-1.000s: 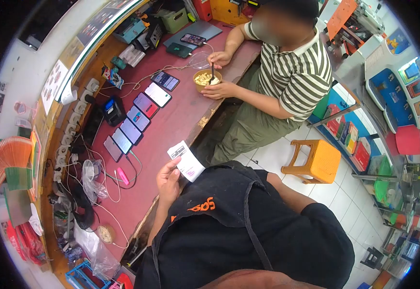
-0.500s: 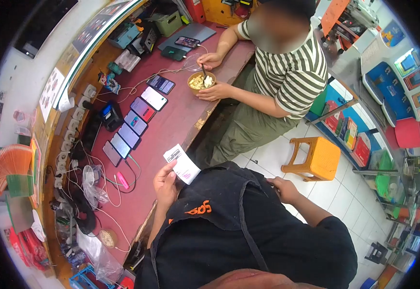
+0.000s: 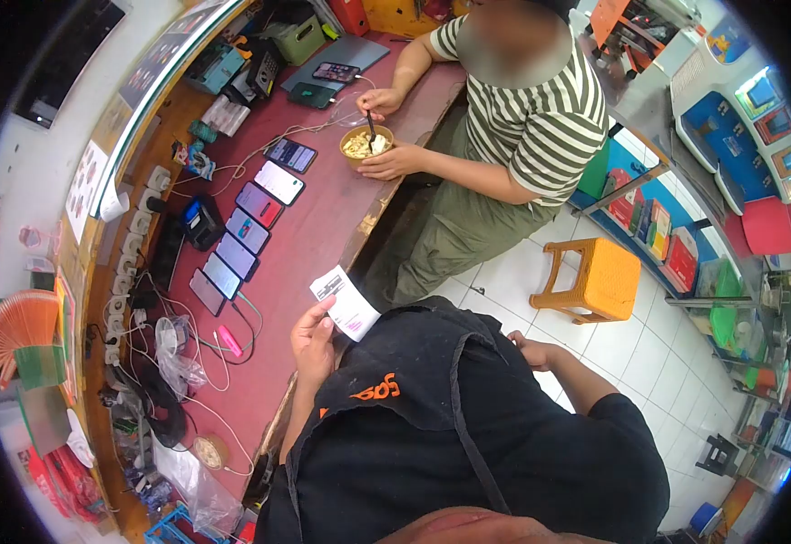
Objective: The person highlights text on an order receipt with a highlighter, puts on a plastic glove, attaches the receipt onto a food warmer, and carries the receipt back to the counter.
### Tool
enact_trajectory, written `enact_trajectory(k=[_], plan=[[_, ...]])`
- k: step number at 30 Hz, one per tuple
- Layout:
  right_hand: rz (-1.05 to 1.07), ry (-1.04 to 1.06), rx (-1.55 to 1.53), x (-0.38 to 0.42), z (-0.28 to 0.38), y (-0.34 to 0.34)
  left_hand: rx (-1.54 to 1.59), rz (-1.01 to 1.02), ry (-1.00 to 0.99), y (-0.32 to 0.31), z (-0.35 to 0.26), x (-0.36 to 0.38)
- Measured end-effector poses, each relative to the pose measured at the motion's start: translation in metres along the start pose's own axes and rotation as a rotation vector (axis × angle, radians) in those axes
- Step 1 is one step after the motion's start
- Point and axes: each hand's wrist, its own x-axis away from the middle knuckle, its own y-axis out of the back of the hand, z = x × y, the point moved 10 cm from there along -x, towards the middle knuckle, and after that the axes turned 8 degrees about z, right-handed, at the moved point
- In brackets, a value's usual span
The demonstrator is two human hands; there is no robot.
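My left hand (image 3: 313,337) holds a white printed paper slip (image 3: 345,304) between thumb and fingers, above the near edge of the red desk (image 3: 297,238). My right hand (image 3: 532,351) is beside the dark apron (image 3: 423,363) on my body, its fingers curled; whether it holds anything is hidden. Left of the slip, several phones lie in a slanting row on the desk, among them a phone with a white screen (image 3: 279,182) and one with a dark screen (image 3: 290,155). A pink object (image 3: 229,340) lies near the cables.
Across the desk a seated person (image 3: 527,118) in a striped shirt holds a spoon and a bowl of food (image 3: 367,145). An orange stool (image 3: 592,280) stands on the tiled floor. Cables, chargers and a black card terminal (image 3: 202,222) line the desk's left side.
The view has shifted slightly, so the desk items and the other person appear a little further left. My left hand still holds the slip. My right hand's fingers look more curled.
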Motion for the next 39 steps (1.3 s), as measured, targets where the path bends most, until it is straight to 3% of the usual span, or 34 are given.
enact_trajectory(k=[2,7,11,17,27,31,35,39], plan=[[-0.036,0.048,-0.054,-0.009,-0.006,0.006,0.005,-0.005,0.014,0.0,0.003,0.002],[-0.14,0.092,0.16,0.0,0.016,0.008,0.018,0.004,0.029,-0.002,0.003,0.005],[-0.172,0.023,0.22,0.031,0.037,0.003,0.006,0.0,0.011,0.0,0.002,0.006],[0.126,0.06,0.033,0.043,0.028,0.004,-0.016,-0.026,0.007,0.005,0.003,0.012],[0.074,0.127,-0.082,0.064,0.045,-0.003,-0.04,-0.041,-0.027,0.006,-0.006,0.022],[0.107,0.033,-0.172,0.087,0.038,0.003,-0.007,-0.061,-0.037,-0.001,-0.014,0.027],[0.131,0.144,-0.303,0.111,0.074,0.009,-0.058,-0.121,-0.07,0.019,-0.019,0.03],[0.41,0.557,-0.399,0.12,0.176,-0.043,-0.085,-0.17,-0.049,0.03,-0.021,0.031]])
